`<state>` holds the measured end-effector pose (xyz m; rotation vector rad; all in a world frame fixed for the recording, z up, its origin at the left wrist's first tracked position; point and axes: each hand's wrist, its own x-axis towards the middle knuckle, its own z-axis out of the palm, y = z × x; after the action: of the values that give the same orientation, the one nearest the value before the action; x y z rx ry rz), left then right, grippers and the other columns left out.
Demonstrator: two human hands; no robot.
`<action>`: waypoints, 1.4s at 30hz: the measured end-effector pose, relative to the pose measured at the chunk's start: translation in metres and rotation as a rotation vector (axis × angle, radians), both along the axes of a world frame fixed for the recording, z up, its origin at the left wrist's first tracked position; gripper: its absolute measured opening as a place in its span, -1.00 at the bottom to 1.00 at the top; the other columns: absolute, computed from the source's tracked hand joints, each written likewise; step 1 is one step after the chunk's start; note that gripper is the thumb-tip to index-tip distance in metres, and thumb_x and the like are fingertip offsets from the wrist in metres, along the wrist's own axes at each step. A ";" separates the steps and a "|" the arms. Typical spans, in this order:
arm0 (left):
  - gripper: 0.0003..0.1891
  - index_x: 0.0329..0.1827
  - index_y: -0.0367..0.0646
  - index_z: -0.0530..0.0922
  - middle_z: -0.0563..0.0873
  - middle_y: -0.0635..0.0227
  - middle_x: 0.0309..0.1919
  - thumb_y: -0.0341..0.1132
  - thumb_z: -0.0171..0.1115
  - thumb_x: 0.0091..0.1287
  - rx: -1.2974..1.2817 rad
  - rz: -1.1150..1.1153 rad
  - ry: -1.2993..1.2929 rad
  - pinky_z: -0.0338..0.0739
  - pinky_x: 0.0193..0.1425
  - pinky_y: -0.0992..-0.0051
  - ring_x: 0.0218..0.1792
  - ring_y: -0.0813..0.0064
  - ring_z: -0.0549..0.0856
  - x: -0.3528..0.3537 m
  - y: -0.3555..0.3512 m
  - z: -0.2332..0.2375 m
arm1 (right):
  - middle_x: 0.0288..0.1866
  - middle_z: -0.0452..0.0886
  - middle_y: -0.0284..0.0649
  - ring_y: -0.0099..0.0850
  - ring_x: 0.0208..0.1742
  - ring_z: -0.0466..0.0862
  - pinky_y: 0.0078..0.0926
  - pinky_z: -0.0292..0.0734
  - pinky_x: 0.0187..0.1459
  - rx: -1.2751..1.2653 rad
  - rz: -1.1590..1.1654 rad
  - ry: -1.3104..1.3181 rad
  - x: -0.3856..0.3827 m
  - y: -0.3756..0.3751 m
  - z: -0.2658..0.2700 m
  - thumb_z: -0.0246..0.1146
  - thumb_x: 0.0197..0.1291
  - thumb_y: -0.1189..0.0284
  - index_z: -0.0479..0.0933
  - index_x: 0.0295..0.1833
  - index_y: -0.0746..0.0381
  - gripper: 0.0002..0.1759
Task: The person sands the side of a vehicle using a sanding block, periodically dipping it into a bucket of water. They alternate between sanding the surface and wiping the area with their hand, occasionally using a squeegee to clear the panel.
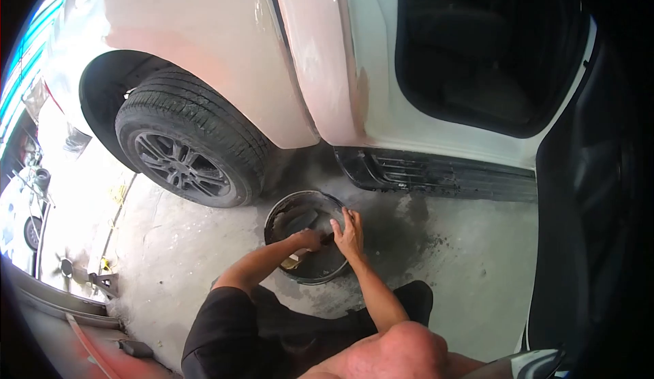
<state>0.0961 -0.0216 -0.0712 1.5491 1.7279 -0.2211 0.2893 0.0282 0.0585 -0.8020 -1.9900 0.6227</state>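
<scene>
A round dark basin stands on the concrete floor with murky water in it. Inside it my left hand is closed, its fingers pointing toward the middle; what it holds is too hidden to name. My right hand grips the basin's right rim, thumb on the inner side and fingers along the edge. A flat grey piece lies in the basin beyond my left hand. Under my left wrist shows a pale yellowish block, partly covered.
Ahead is a vehicle with pinkish sanded panels, a rear wheel and a black side step. An open door hangs at right. Wet dark floor surrounds the basin's right side. A metal stand is at left.
</scene>
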 end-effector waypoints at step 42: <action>-0.26 0.66 -0.31 0.14 0.11 -0.18 0.66 -0.09 0.13 0.56 2.037 0.532 0.409 0.08 0.65 -0.24 0.59 -0.19 0.21 0.025 0.101 0.786 | 0.14 0.51 0.18 0.13 0.16 0.58 -0.02 0.52 0.17 -0.146 0.010 -0.152 0.007 0.005 0.002 0.34 0.36 0.29 0.49 0.33 0.44 -0.43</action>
<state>0.1206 0.0799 0.7152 2.0133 2.6280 2.2448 0.2965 0.0328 0.0605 -0.9530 -2.1050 0.7384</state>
